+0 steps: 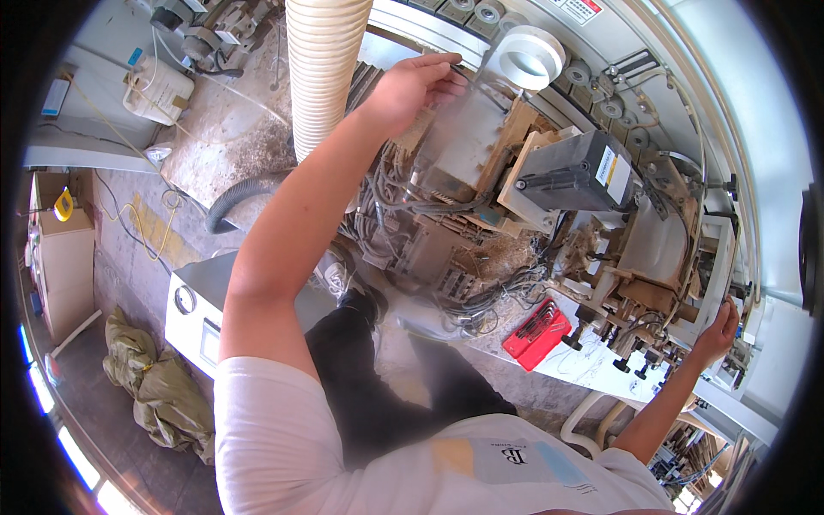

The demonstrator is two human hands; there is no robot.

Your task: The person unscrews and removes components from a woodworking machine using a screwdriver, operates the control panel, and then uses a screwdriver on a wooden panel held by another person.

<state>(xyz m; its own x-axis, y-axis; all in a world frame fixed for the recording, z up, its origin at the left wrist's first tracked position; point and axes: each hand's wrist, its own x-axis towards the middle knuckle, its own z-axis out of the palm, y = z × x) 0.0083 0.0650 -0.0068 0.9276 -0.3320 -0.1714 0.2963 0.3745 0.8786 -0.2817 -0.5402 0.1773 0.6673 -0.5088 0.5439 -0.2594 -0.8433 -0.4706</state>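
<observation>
My left hand (419,89) reaches far forward over the machine, with the fingers curled in. A thin dark piece (481,86), either a rod or a cable, runs from beside its fingertips toward a dusty motor housing (468,150). What the fingers hold cannot be made out. Just right of that hand is a white round duct collar (530,58). My right hand (717,335) is at the machine's right side, with bent fingers against a pale metal frame (714,270). Between the hands sits a black motor box (577,172) with a white label.
An open red hex key case (538,333) lies on the white machine ledge (592,360). A ribbed cream hose (324,77) stands left of the machine. Bundled cables (386,215) and sawdust fill its middle. Green sacks (159,386) and a white cabinet (193,318) are at left.
</observation>
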